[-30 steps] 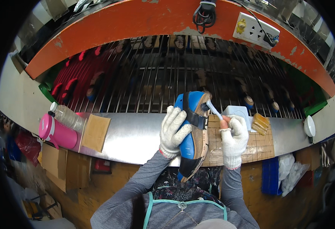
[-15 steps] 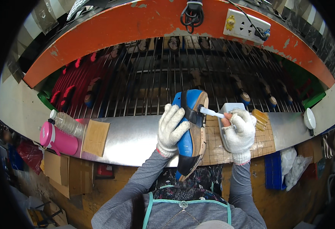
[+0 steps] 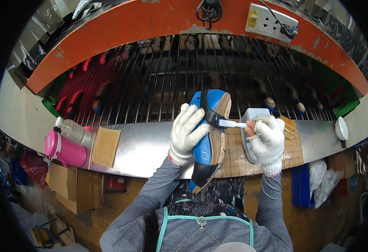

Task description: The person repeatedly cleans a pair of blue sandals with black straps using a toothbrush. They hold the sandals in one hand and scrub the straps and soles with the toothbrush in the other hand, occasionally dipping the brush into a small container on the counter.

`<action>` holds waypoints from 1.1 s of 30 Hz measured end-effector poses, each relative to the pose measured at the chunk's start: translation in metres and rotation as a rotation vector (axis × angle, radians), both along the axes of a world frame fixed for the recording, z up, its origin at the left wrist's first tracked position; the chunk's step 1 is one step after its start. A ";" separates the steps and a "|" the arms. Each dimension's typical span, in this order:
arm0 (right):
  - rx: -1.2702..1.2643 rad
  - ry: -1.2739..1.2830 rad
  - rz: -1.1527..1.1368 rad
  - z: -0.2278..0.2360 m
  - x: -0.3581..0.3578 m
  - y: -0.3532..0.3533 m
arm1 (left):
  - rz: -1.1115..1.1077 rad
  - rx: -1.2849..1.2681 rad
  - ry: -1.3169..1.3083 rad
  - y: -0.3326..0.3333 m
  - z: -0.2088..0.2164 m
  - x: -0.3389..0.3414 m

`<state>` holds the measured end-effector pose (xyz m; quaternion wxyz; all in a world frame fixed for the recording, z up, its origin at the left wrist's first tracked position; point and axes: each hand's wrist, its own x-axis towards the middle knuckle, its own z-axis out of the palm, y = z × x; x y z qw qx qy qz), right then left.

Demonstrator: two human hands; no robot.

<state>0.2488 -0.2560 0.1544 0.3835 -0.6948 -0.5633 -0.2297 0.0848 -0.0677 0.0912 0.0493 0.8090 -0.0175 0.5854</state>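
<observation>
An unfinished shoe on a blue last (image 3: 202,152), with black straps across it and a brown sole along its right side, is held tilted in front of my body. My left hand (image 3: 187,136), in a white knitted glove, grips it from the left with fingers over the blue side. In my gloved right hand (image 3: 268,147) is a small white-handled brush (image 3: 233,124), pinched between bare-tipped fingers. The brush head touches the shoe beside the black strap, near the sole edge; its bristles are mostly hidden. Under my right hand stands a grey plastic container (image 3: 249,155), partly covered by the glove.
Metal rollers carrying several shoes (image 3: 269,103) run behind the steel ledge (image 3: 140,147). On the ledge are a pink jug (image 3: 70,151), a clear bottle (image 3: 75,135), a cardboard piece (image 3: 106,147), amber strips (image 3: 289,128) and a white bowl (image 3: 341,128). A blue crate (image 3: 302,187) stands below, right.
The shoe has shifted slightly farther from my body and turned a little. The brush handle lies more level, its head still against the shoe. My whole view has tilted slightly.
</observation>
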 end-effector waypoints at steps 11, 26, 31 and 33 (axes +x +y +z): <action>0.045 0.093 -0.032 0.005 -0.005 0.001 | -0.033 -0.049 0.000 -0.002 -0.005 -0.003; -0.098 -0.028 0.064 0.022 -0.006 -0.007 | -0.040 -0.036 -0.003 -0.001 0.000 -0.008; -0.143 -0.042 0.105 0.030 -0.003 -0.012 | -0.045 -0.038 -0.005 0.000 0.001 -0.006; -0.141 0.016 0.153 0.031 0.001 -0.011 | -0.099 -0.068 -0.043 0.000 0.001 -0.004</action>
